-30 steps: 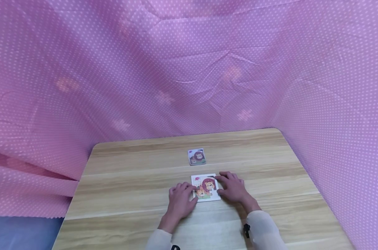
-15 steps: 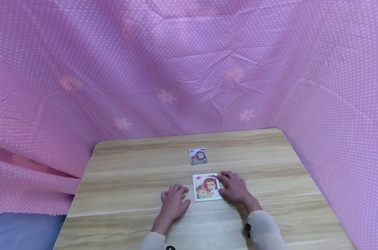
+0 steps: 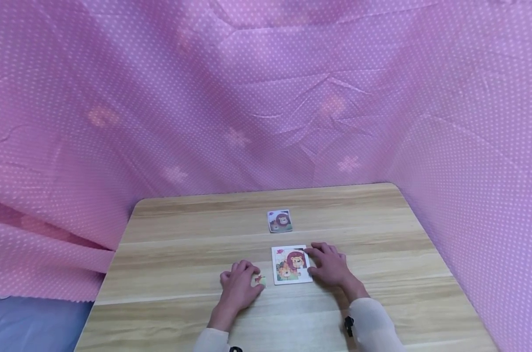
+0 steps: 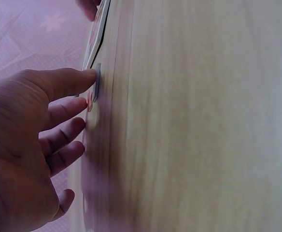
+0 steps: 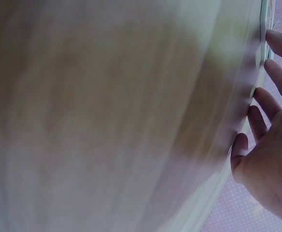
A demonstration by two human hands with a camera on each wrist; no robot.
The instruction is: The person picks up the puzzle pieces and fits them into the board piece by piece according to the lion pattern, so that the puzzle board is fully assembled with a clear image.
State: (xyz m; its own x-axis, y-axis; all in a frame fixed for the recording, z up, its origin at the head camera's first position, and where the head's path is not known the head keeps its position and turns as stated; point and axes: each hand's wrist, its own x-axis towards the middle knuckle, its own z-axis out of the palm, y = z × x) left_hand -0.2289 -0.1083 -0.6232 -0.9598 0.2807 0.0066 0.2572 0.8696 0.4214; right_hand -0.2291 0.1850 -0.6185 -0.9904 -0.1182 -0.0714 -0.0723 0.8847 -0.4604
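Observation:
A square lion jigsaw puzzle (image 3: 288, 266) in a white frame lies flat on the table, with a pale bare patch at its lower right. To its left is a loose puzzle piece (image 3: 260, 280), green with some red. My left hand (image 3: 238, 287) has thumb and index finger at opposite edges of this piece, pinching it close to the tabletop; the left wrist view shows the piece (image 4: 97, 82) edge-on at the thumb tip. My right hand (image 3: 331, 266) rests at the frame's right edge, thumb and index finger touching it, the other fingers spread on the wood.
A small picture card (image 3: 280, 221) with the same lion lies behind the puzzle. The wood-grain table (image 3: 182, 234) has rounded far corners. Pink dotted cloth (image 3: 266, 98) hangs around its back and sides.
My left hand has drawn back left from the puzzle's left edge, and the loose piece beneath it has come into view between thumb and index finger. My right hand stays at the frame.

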